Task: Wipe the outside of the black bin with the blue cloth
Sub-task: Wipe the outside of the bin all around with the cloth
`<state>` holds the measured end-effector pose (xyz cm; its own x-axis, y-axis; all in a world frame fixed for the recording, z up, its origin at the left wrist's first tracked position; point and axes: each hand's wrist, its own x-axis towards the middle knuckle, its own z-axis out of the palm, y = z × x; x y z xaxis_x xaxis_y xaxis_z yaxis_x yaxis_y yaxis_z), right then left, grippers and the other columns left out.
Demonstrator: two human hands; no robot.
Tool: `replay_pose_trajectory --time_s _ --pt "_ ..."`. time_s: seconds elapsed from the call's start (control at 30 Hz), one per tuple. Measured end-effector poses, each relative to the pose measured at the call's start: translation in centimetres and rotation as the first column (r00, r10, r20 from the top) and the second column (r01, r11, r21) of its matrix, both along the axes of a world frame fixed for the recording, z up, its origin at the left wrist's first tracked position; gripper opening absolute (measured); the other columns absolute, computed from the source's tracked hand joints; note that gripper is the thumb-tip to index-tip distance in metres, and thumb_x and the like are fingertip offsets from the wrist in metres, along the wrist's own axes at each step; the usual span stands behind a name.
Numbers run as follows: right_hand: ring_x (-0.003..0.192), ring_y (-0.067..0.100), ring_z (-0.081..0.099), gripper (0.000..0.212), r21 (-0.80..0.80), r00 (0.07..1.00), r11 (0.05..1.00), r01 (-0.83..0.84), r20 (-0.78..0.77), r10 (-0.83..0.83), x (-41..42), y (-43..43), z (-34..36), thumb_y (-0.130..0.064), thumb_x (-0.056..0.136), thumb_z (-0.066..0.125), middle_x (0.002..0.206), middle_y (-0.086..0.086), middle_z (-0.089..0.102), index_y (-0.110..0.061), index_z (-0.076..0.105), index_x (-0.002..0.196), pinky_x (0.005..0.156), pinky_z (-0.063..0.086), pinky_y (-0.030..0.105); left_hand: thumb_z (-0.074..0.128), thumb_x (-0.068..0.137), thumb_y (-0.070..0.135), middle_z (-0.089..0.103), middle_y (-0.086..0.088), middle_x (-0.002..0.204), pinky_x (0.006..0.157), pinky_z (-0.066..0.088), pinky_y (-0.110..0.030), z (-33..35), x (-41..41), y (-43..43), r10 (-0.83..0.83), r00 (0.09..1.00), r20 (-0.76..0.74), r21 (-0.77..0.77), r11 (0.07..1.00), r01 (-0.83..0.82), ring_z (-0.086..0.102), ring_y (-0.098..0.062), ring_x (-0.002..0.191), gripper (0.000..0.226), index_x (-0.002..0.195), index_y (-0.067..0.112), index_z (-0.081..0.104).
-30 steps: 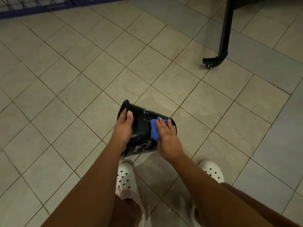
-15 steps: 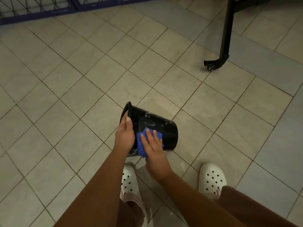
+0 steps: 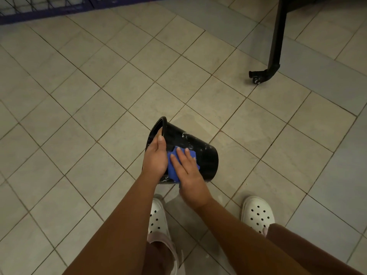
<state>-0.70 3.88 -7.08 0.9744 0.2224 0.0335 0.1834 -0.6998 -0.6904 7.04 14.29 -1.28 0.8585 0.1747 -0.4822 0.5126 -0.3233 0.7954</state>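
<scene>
The black bin (image 3: 206, 155) is held on its side above the tiled floor, its open rim to the left and its base to the right. White streaks mark its outer wall. My left hand (image 3: 155, 157) grips the rim, thumb on the outside. The blue cloth (image 3: 172, 171) lies flat on the bin's side close to the rim. My right hand (image 3: 187, 171) presses on the cloth with fingers spread, covering most of it.
Two white clogs (image 3: 258, 214) stand on the beige tiled floor (image 3: 79, 135) below the bin. A black metal leg with a caster (image 3: 264, 73) stands at the upper right. A dark blue wire-mesh frame (image 3: 39, 10) runs along the top left.
My right hand has slid the cloth along the bin's side from near the base toward the rim, next to my left hand. The bin stays held on its side.
</scene>
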Motion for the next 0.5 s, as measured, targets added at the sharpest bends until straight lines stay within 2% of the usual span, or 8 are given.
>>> replay_pose_trajectory --time_s 0.13,0.27,0.37,0.43,0.5 --pt "0.145 0.027 0.007 0.078 0.003 0.999 0.999 0.044 -0.027 -0.044 2.3 -1.0 0.1 0.000 0.084 0.061 0.156 0.009 0.013 -0.015 0.017 0.147 0.117 0.017 0.048 0.027 0.102 0.045 0.063 -0.001 0.127 0.104 0.045 -0.047 0.0 0.1 -0.3 0.009 1.000 0.011 -0.010 1.000 -0.009 0.058 -0.019 0.118 0.045 0.138 0.032 0.051" --pt "0.145 0.025 0.003 0.087 -0.036 0.978 0.982 0.185 -0.093 -0.187 0.4 -0.7 -0.5 0.004 0.081 0.060 0.156 0.003 0.005 -0.019 0.008 0.147 0.116 0.018 0.049 0.026 0.103 0.044 0.061 -0.003 0.128 0.102 0.046 -0.050 0.2 0.4 -0.6 0.016 1.000 0.001 0.014 1.000 -0.016 0.057 -0.023 0.118 0.044 0.140 0.034 0.048" --pt "0.144 0.029 0.007 0.086 -0.017 0.993 0.994 0.112 -0.030 -0.112 -0.1 -0.1 0.0 0.010 0.078 0.059 0.156 0.009 0.013 -0.015 0.014 0.146 0.114 0.017 0.052 0.027 0.103 0.044 0.061 -0.004 0.129 0.103 0.046 -0.049 0.0 0.5 -0.5 -0.002 1.000 0.000 0.005 1.000 0.002 0.057 -0.022 0.118 0.044 0.140 0.034 0.048" --pt "0.145 0.029 0.005 0.080 -0.006 0.999 0.999 0.034 0.010 -0.034 1.1 -0.2 0.6 0.006 0.081 0.058 0.156 0.010 0.014 -0.014 0.016 0.146 0.116 0.013 0.050 0.028 0.104 0.041 0.062 -0.004 0.128 0.105 0.045 -0.046 0.1 0.3 -0.5 -0.005 1.000 0.002 0.003 1.000 0.005 0.057 -0.021 0.119 0.044 0.139 0.028 0.051" --pt "0.145 0.028 0.004 0.076 0.015 0.999 0.999 0.049 -0.012 -0.049 2.8 -0.8 0.8 0.003 0.084 0.057 0.157 0.009 0.013 -0.014 0.017 0.147 0.118 0.013 0.048 0.030 0.104 0.037 0.064 -0.007 0.124 0.103 0.045 -0.045 0.2 0.2 -0.7 0.002 1.000 0.003 -0.001 1.000 -0.002 0.059 -0.023 0.117 0.042 0.134 0.023 0.055"
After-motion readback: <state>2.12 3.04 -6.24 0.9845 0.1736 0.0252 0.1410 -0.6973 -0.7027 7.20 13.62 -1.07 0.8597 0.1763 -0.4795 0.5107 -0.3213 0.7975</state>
